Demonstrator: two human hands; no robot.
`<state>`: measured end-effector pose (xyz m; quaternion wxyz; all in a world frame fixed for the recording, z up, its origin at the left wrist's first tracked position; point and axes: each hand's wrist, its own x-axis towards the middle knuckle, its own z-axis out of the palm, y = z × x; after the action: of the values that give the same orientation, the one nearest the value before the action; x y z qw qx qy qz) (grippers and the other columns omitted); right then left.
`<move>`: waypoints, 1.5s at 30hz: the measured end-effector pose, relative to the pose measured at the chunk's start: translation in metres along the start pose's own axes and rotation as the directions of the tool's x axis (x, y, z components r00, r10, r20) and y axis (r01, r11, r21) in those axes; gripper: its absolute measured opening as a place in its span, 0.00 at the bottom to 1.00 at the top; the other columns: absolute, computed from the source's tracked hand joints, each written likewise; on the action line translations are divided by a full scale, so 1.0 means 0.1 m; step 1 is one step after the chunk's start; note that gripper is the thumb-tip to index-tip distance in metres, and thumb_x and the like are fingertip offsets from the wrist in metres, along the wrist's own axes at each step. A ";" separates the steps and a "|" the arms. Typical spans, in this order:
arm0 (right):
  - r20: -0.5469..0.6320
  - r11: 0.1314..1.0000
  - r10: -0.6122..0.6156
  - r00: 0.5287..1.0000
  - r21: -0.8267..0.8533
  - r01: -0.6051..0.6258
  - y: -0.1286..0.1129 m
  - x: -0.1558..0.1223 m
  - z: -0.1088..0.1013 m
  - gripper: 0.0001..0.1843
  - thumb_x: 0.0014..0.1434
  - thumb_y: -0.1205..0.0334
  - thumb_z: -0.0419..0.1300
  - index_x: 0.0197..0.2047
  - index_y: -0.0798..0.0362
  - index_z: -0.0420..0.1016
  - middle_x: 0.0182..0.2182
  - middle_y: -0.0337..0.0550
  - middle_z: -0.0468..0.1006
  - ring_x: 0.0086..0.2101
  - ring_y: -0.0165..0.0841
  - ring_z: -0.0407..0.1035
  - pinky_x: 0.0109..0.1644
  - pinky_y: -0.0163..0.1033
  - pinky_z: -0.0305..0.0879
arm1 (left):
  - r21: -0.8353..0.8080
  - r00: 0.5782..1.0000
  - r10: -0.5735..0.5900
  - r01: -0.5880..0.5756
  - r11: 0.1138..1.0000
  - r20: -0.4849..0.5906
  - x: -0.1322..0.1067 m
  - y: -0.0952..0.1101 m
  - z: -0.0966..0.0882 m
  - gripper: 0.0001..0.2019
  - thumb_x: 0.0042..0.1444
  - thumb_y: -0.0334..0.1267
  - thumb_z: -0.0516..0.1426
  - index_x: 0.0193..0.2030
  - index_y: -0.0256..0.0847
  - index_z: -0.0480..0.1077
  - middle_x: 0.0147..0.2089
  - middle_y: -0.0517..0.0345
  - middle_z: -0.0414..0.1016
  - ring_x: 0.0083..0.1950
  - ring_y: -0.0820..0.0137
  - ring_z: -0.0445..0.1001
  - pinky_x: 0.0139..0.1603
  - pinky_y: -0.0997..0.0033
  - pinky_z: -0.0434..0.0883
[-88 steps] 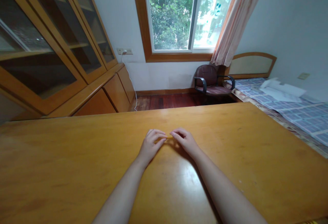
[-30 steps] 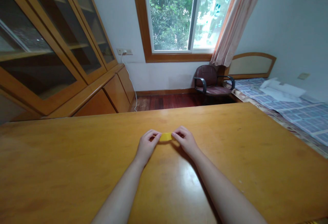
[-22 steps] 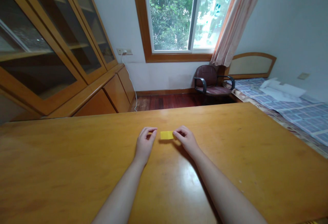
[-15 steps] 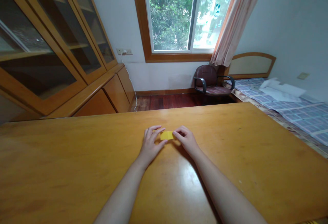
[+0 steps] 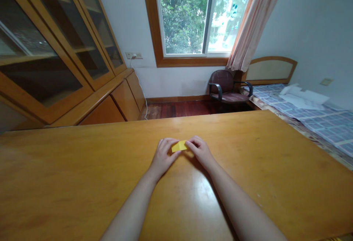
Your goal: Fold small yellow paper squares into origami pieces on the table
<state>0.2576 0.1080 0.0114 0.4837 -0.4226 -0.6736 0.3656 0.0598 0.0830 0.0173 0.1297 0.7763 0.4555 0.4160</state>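
A small folded piece of yellow paper [image 5: 179, 146] is held between my two hands above the wooden table [image 5: 82, 167]. It has a crease near its middle, and its left half is bent at an angle to the right half. My right hand [image 5: 200, 149] pinches its right end between thumb and fingers. On the other side, my left hand [image 5: 163, 157] curves around the left part, with fingertips at the upper edge and the thumb at the lower edge. Part of the right end is hidden by the right thumb.
Beyond the table's far edge stands a dark red armchair [image 5: 224, 86] below the window. A glass-door cabinet [image 5: 93, 86] lines the left side. At the right is a bed [image 5: 317, 117] with a checked cover and white sheets of material [image 5: 303, 96] on it.
My left fingers have closed in around the paper. The paper has gone from nearly flat to bent along its middle, its left end tipping lower. My right hand has barely moved.
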 end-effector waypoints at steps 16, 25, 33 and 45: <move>0.101 0.991 -0.061 0.993 -0.114 0.073 -0.05 -0.04 0.05 0.10 0.62 0.57 0.59 0.32 0.53 0.74 0.29 0.39 0.71 0.30 0.31 0.64 0.35 0.35 0.59 | -0.232 0.973 -0.230 0.229 0.945 0.023 0.00 -0.01 -0.01 0.14 0.63 0.45 0.53 0.48 0.42 0.75 0.47 0.51 0.78 0.49 0.63 0.75 0.50 0.64 0.72; 0.092 0.998 0.057 0.994 -0.042 -0.053 -0.02 -0.06 0.06 0.10 0.61 0.57 0.59 0.36 0.54 0.77 0.29 0.39 0.75 0.30 0.32 0.67 0.36 0.36 0.61 | -0.305 0.914 -0.402 0.400 0.864 0.059 -0.05 -0.09 0.02 0.16 0.62 0.46 0.53 0.49 0.39 0.73 0.38 0.56 0.80 0.38 0.66 0.77 0.39 0.70 0.72; 0.030 0.973 0.121 0.992 0.193 -0.124 0.03 -0.06 0.06 0.19 0.57 0.59 0.61 0.53 0.51 0.69 0.26 0.33 0.70 0.26 0.29 0.66 0.32 0.33 0.63 | -0.477 0.906 -0.417 0.400 0.782 0.075 -0.04 -0.09 0.05 0.22 0.62 0.46 0.54 0.60 0.40 0.65 0.39 0.57 0.78 0.40 0.68 0.77 0.43 0.69 0.73; 0.036 0.941 0.178 0.983 0.286 -0.181 -0.01 -0.06 0.04 0.12 0.57 0.54 0.62 0.39 0.53 0.76 0.27 0.38 0.77 0.27 0.31 0.71 0.33 0.36 0.67 | -0.340 0.984 -0.179 0.175 0.924 0.018 -0.02 0.00 -0.04 0.13 0.63 0.34 0.50 0.44 0.43 0.76 0.45 0.52 0.74 0.46 0.66 0.74 0.43 0.69 0.74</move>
<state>0.2546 0.1020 0.0095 0.5015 -0.4056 -0.5741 0.5045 0.0559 0.0809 0.0187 0.2958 0.6951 0.4457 0.4803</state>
